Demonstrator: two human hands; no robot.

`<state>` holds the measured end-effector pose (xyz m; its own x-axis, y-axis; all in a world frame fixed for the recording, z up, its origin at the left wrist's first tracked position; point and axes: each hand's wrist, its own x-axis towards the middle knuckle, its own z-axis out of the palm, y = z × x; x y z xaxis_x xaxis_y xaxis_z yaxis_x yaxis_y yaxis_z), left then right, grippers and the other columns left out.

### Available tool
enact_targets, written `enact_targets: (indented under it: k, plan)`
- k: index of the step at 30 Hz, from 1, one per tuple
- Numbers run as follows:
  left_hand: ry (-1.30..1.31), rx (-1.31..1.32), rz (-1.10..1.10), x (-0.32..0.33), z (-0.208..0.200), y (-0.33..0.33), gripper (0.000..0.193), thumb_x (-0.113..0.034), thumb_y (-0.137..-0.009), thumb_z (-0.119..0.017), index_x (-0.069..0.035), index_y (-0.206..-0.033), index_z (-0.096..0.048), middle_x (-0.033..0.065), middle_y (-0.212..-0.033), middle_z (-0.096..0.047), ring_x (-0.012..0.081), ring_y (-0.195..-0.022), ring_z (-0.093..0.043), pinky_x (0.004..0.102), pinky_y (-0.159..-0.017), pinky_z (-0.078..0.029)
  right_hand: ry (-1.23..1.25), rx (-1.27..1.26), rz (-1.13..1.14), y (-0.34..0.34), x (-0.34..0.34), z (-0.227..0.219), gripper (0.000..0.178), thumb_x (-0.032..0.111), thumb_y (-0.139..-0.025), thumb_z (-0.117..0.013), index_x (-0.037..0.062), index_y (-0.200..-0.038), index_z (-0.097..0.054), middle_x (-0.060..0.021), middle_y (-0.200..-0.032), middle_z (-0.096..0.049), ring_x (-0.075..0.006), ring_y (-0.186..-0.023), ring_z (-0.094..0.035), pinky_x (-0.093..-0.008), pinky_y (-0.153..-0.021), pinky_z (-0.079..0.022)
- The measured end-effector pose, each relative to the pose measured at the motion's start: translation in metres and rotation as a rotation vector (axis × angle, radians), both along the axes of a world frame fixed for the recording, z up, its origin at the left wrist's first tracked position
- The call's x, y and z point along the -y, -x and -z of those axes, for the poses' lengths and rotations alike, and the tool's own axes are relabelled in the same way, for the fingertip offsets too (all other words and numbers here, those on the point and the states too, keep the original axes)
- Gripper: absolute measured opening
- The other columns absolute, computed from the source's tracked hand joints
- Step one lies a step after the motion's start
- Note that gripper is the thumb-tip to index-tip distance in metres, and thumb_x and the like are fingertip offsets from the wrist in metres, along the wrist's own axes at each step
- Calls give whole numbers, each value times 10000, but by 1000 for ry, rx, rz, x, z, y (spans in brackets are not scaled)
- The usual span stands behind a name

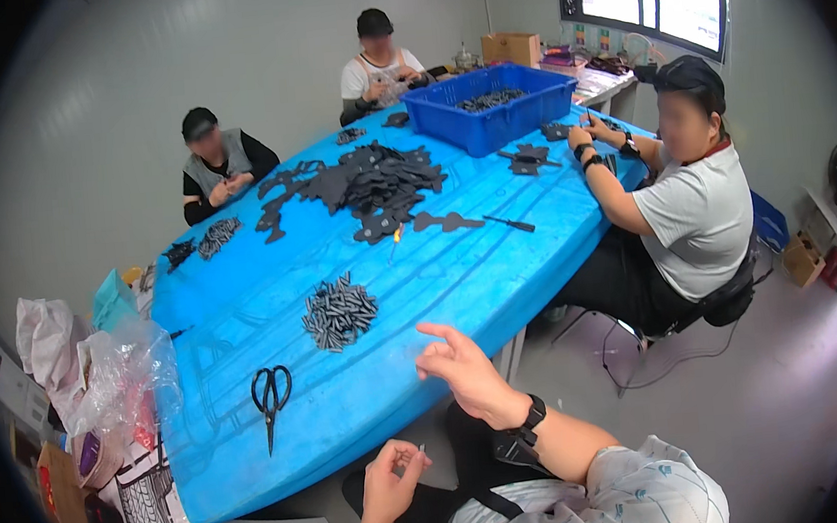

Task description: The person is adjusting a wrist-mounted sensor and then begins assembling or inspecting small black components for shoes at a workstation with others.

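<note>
Head view: small piece [422, 448] sits at the fingertips of the left hand [392, 485], thumb and index pinched on it; too small to identify. Left hand is low, just off the near table edge. Right hand [472, 375] partly open, index extended, other fingers curled, over the near edge of the blue-covered table [440, 289]; can't tell if anything is under the curled fingers. Heap of short dark grey pieces [341, 313] lies on the cover, beyond the left hand and left of the right fingertips, apart from both. Black-handled scissors [269, 416] lie left of both hands, nearer the edge than the heap, blades toward the wearer. Past the heap: tool with yellow handle [397, 235], bigger pile of flat black pieces [373, 181], black pointed tool [514, 222] to its right. Blue crate [526, 123] at the far side holds more grey pieces. Clear plastic bag [142, 367] at the left end. Three co-workers around the table: one right [693, 191], one far side [379, 68], one left [224, 164].
</note>
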<state>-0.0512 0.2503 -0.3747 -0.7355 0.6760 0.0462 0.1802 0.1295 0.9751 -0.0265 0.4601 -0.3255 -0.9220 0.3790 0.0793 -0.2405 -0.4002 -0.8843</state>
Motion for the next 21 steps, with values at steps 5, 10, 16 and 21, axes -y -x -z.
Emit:
enact_targets:
  k: [5, 10, 16, 21]
  plan:
    - [-17, -33, 6, 3, -3, 11, 101, -92, -890, -625, -2, -872, -582, 42, -773, -678, 79, -696, -615, 219, -647, -474, -26, -57, -85, 1, 11, 1, 689, 33, -880, -613, -4, -1451, -229, -110, -1140, -586, -170, -1069, -518, -298, -916, -405]
    - [-46, -6, -17, 13, -10, 7, 136, -136, -899, -623, -7, -883, -584, 30, -773, -677, 66, -669, -598, 205, -628, -466, -125, -126, -533, -6, 25, -7, 729, -7, -848, -636, 46, -1471, -261, -105, -1149, -591, -179, -1090, -536, -332, -993, -376]
    - [-93, -14, -75, 20, 24, 4, 74, -61, -887, -607, 7, -898, -583, 74, -784, -683, 116, -741, -659, 242, -665, -501, -272, -304, -287, -14, 65, -37, 829, 11, -882, -598, 22, -1505, -51, -66, -928, -609, -144, -924, -564, -299, -892, -432]
    - [-159, 130, -181, 34, 7, 0, 43, 6, -908, -556, -5, -881, -525, 56, -741, -630, 74, -672, -581, 199, -637, -460, -560, -447, 547, -35, 25, -64, 830, -33, -857, -564, -13, -1493, -32, -38, -744, -560, -100, -673, -516, -244, -690, -441]
